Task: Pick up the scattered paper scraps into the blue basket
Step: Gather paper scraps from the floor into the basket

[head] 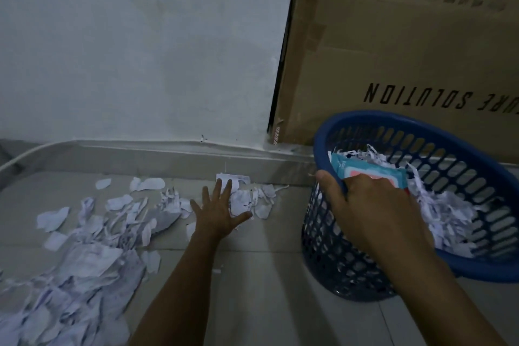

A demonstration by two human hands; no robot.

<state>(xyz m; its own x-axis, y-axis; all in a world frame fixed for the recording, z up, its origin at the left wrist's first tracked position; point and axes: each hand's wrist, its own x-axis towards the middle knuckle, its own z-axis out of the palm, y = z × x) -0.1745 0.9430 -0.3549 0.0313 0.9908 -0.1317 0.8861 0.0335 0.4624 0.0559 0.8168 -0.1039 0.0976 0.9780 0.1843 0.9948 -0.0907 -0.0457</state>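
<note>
White paper scraps (84, 258) lie scattered over the tiled floor on the left, with a smaller cluster of scraps (252, 199) near the wall's base. My left hand (217, 213) reaches toward that cluster with fingers spread and straight, holding nothing. The blue basket (463, 146) stands tilted at the right, partly filled with shredded paper and a teal and pink packet (370, 173). My right hand (368, 205) grips the basket's near rim, thumb outside and fingers curled inside.
A large cardboard box (407, 50) stands behind the basket against the white wall (140, 50). A low grey skirting (168, 157) runs along the wall's base. Bare tile (266, 289) lies between my arms.
</note>
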